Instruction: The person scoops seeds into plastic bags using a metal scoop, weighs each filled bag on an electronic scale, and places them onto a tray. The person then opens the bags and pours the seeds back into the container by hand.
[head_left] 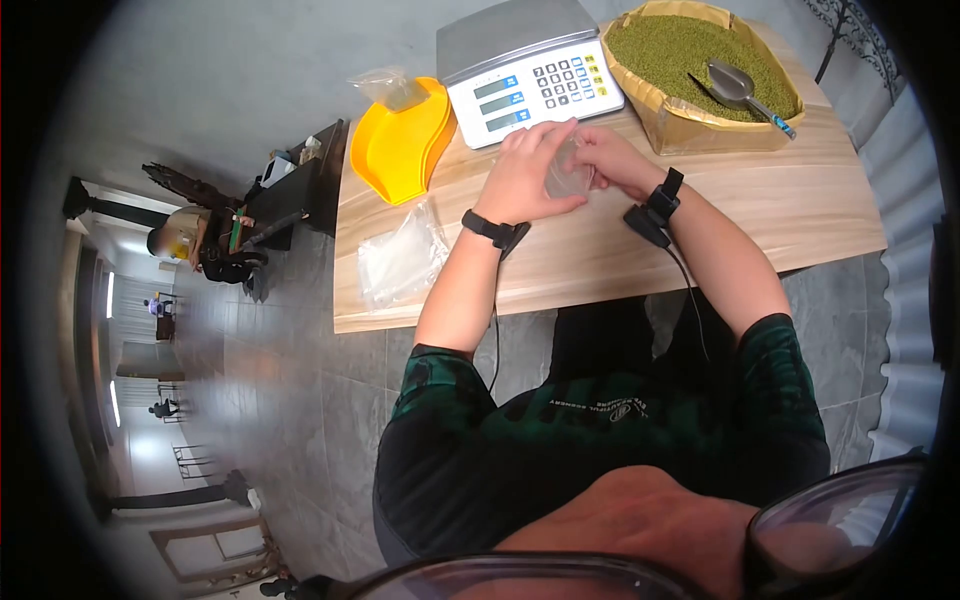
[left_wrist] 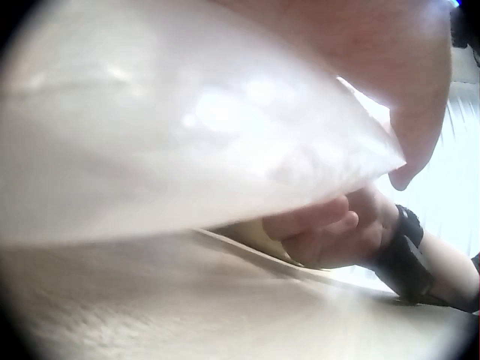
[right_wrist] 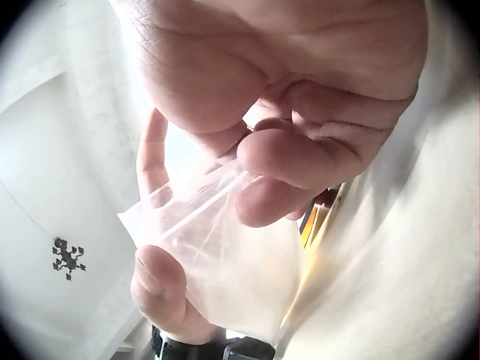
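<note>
Both hands hold a clear zip bag (head_left: 570, 178) over the table, just in front of the scale. The left hand (head_left: 528, 178) has its thumb on one side of the bag and its fingers behind it. The right hand (head_left: 618, 162) pinches the bag's zip edge between thumb and curled fingers, as the right wrist view shows at the bag (right_wrist: 232, 262). In the left wrist view the bag (left_wrist: 187, 142) fills much of the picture, with the right hand (left_wrist: 330, 232) beyond it. The bag looks empty.
Behind the hands stands a scale (head_left: 535, 85). A box of green beans (head_left: 690, 55) with a metal scoop (head_left: 733, 84) is at the right. At the left lie a yellow tray (head_left: 392, 152), a small filled bag (head_left: 400, 92) resting on its edge, and clear bags (head_left: 400, 258).
</note>
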